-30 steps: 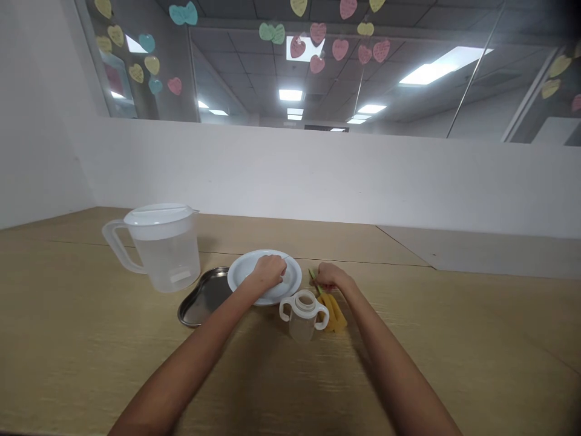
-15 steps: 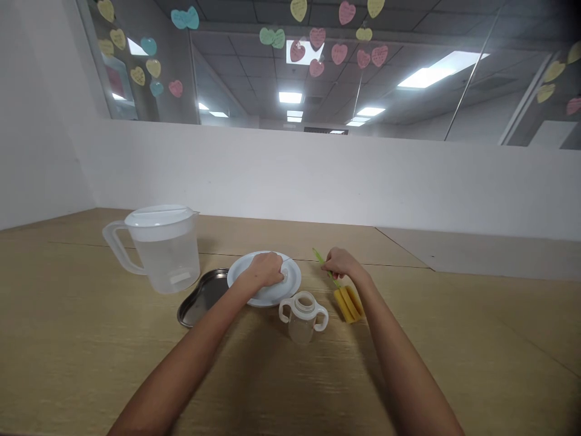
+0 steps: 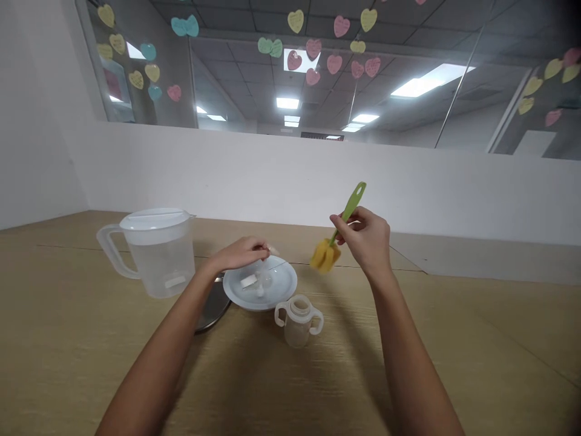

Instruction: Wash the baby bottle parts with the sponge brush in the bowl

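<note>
At the far left of the light wooden table point(image 3: 72, 339) stands a translucent plastic pitcher with a white lid and a loop handle point(image 3: 152, 251), upright and holding clear water. To its right a shiny oval metal tray point(image 3: 212, 309) lies flat, partly covered by the person's left forearm and by the edge of a round white plastic plate point(image 3: 281, 289) that overlaps it. On the plate rest a few small pale parts point(image 3: 255, 281), too small to tell apart. The left hand point(image 3: 238, 253) hovers just above the plate's back rim, fingers drawn together and pinching a small pale piece point(image 3: 273, 249) at the fingertips; what that piece is cannot be told. Just in front of the plate, touching or nearly touching its near rim, stands a small clear two-handled sippy cup without its lid point(image 3: 298, 320), upright on the table. Farther right, the right hand point(image 3: 367, 239) is raised off the table and clamped on the green plastic handle of a bottle brush with a yellow sponge head point(image 3: 336, 233); the brush is tilted, its handle end with a hanging hole pointing up and to the right, its sponge head pointing down and left, in the air above the gap between the plate and the right wrist. Behind the table runs a low white wall point(image 3: 454, 188), and above it a glass pane dotted with paper hearts point(image 3: 318, 45).
</note>
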The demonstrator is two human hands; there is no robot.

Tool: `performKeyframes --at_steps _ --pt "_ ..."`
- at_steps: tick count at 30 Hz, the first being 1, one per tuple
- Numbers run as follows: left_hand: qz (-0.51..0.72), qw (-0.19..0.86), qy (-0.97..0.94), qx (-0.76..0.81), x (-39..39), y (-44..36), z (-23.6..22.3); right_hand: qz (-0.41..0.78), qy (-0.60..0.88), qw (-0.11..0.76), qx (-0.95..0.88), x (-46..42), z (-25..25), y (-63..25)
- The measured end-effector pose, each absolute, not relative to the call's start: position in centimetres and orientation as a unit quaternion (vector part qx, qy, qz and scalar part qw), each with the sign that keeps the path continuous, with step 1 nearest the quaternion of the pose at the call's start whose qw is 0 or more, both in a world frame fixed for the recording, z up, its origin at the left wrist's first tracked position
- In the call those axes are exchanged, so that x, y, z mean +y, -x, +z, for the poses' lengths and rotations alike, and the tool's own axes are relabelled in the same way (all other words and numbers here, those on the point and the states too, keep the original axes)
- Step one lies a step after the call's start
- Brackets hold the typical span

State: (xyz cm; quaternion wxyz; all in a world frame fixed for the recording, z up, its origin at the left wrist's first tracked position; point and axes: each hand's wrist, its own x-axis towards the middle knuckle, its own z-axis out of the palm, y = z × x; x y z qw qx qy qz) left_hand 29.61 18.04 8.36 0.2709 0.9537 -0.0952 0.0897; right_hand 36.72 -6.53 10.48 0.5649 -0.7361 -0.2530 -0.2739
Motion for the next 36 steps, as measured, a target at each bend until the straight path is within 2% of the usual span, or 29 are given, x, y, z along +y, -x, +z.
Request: performKeyframes --at_steps 4,7,15,25,33,36 --pt "0.119 0.401 -0.903 -0.102 18.0 -29.8 8.2 -0.269 0.652 0.648 -0.288 -5.2 10.4 -35.3" --pt "0.170 0.437 -0.878 -0.091 17.9 -30.4 7.8 -0.253 0.619 0.671 -0.321 -4.5 10.2 -34.8" --pt "0.315 0.412 -0.855 -0.021 17.6 -31.2 7.5 -0.191 0.639 0.632 -0.394 -3.1 9.2 -34.9" --pt "0.341 0.410 -0.845 -0.038 15.8 -30.0 8.3 -0.284 0.646 0.539 -0.460 -2.1 8.1 -35.3" --pt "0.432 0.274 -0.858 0.044 16.8 -30.6 7.7 -0.286 0.667 0.484 -0.489 -3.1 9.2 -33.5" --pt "0.422 0.270 -0.863 0.069 17.5 -30.6 7.7 -0.272 0.678 0.478 -0.487 -3.7 9.5 -33.1"
